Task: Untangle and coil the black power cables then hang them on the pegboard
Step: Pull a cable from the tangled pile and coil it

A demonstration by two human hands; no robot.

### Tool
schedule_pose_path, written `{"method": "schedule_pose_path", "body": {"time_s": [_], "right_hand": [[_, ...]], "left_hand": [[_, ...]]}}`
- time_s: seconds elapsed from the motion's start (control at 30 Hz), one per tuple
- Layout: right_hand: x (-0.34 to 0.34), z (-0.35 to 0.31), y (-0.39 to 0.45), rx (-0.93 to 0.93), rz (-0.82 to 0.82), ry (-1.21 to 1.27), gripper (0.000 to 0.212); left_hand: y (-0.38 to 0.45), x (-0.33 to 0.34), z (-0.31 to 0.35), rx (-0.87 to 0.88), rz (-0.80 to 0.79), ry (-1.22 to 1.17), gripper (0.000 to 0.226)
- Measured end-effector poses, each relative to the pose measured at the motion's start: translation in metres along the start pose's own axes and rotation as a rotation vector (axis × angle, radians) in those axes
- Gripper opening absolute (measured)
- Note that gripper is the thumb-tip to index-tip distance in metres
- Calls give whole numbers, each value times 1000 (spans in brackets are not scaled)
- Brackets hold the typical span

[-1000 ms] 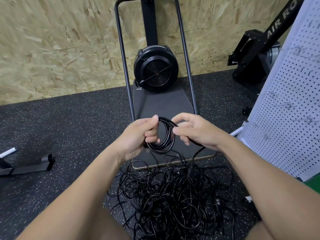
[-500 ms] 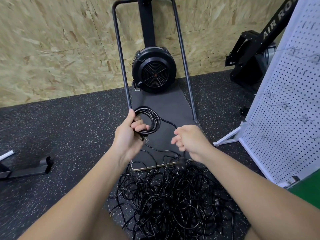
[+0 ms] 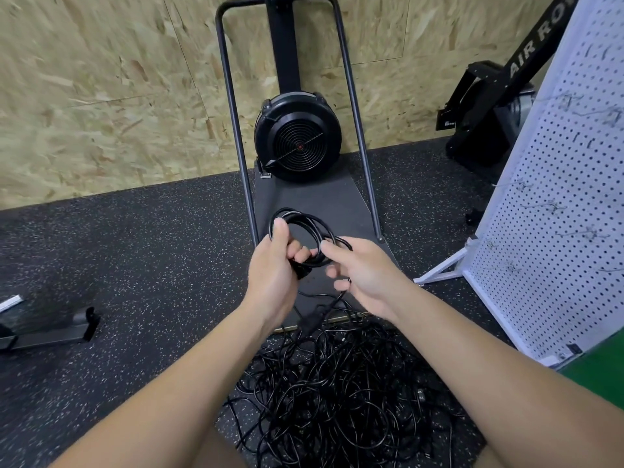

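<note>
Speckled black rubber floor (image 3: 135,265) lay under a big messy pile of black cables (image 3: 337,393). Left hand (image 3: 275,265) gripped a small round black cable coil (image 3: 304,231) so it stayed neat. Right hand (image 3: 363,270) pinched the loose end, likely to wrap it. White pegboard (image 3: 553,214) stood nearby.

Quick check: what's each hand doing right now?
Left hand: grips the coiled cable, thumb over the loops.
Right hand: fingers curled round the cable's loose tail, which runs down toward the tangled pile.
</note>
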State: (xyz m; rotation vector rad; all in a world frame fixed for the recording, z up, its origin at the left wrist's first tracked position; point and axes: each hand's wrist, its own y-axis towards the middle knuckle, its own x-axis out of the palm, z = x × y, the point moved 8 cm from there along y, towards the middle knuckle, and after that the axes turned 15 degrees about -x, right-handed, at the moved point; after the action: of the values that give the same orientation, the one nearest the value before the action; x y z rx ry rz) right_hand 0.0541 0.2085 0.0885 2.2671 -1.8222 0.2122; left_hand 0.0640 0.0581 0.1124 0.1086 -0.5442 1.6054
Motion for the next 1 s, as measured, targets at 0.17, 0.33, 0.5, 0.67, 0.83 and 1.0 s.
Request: {"method": "schedule_pose_path", "body": {"time_s": [0.17, 0.33, 0.5, 0.67, 0.83, 1.0], "right_hand": [[-18, -31, 13, -173, 17, -247, 20], [-23, -50, 8, -245, -185, -756, 24], [-8, -42, 5, -261, -350, -994, 24], [-10, -34, 8, -176, -323, -530, 23], [-46, -49, 13, -174, -254, -597, 14], [-67, -46, 15, -253, -330, -1224, 18]], "left_hand": [[-12, 14, -12, -127, -224, 147, 46], [-8, -4, -33, -397, -399, 193, 18], [4, -20, -37, -442, -282, 328, 25], [6, -15, -23, -331, -203, 142, 21], [9, -19, -1, -245, -182, 24, 32], [4, -15, -5, -274, -185, 192, 36]]}}
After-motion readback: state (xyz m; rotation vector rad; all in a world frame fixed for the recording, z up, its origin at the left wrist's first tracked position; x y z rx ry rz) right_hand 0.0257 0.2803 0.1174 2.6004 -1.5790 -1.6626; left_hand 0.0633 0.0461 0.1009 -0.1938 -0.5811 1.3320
